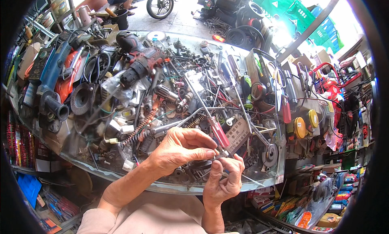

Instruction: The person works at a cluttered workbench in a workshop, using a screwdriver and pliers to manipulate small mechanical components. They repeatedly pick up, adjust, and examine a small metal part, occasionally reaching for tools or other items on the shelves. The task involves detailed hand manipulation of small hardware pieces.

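Observation:
My left hand is closed in a pinch, thumb against forefinger, over the near edge of a cluttered glass-topped bench. My right hand is closed beside it, thumb and fingers pressed together. A small silvery metal piece shows where the fingertips of both hands meet; its kind is too small to tell. Just beyond the fingers lies a screwdriver with a red handle, next to a tan plate with writing. Loose metal parts lie beneath both hands.
A cordless drill rests on the heap of springs, bolts and fittings. At left are a blue angle grinder and a wire wheel brush. A metal tool box stands at right, near yellow tape rolls.

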A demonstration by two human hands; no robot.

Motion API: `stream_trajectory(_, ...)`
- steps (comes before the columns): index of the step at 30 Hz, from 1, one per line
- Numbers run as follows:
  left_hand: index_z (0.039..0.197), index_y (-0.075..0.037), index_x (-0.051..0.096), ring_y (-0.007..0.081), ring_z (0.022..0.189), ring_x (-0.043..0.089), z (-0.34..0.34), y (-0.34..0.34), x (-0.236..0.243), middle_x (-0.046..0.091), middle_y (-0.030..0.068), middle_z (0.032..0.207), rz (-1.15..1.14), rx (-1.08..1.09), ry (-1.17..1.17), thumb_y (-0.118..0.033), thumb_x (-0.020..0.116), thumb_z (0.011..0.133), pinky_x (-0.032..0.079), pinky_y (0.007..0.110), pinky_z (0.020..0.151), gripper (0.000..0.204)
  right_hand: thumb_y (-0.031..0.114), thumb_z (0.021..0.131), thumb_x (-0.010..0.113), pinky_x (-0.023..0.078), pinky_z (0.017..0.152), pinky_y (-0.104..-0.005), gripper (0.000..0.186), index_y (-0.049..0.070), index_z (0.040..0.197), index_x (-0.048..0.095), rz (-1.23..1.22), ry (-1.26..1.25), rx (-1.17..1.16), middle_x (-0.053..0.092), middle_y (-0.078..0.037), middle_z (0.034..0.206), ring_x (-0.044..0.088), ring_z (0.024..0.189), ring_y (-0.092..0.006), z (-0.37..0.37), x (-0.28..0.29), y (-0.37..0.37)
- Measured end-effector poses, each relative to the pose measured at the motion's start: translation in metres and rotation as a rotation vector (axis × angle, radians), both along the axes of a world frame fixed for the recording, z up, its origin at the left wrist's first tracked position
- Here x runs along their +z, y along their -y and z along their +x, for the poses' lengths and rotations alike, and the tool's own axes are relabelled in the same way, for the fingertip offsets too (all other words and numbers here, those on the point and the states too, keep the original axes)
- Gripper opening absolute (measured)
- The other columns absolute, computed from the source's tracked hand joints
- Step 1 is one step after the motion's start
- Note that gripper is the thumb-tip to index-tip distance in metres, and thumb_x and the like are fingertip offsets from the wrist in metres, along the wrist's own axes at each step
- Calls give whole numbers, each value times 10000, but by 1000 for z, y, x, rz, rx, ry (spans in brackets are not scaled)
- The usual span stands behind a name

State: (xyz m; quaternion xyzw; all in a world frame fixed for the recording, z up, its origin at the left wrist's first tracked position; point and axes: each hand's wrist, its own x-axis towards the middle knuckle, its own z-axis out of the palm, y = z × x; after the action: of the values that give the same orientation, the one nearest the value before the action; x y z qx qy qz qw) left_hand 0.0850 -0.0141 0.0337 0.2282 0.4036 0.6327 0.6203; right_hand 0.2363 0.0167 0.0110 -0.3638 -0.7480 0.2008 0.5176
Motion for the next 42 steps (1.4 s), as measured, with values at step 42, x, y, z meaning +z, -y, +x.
stream_trajectory(42,1003,29,697,156,843,695,0,0,-4,721,116,916,5,23,13,-10,759,800,559,266,778,215,86,802,754,399,973,-497,141,26,908,683,33,71,-2,666,-55,799,621,761,-227,0,3,4)
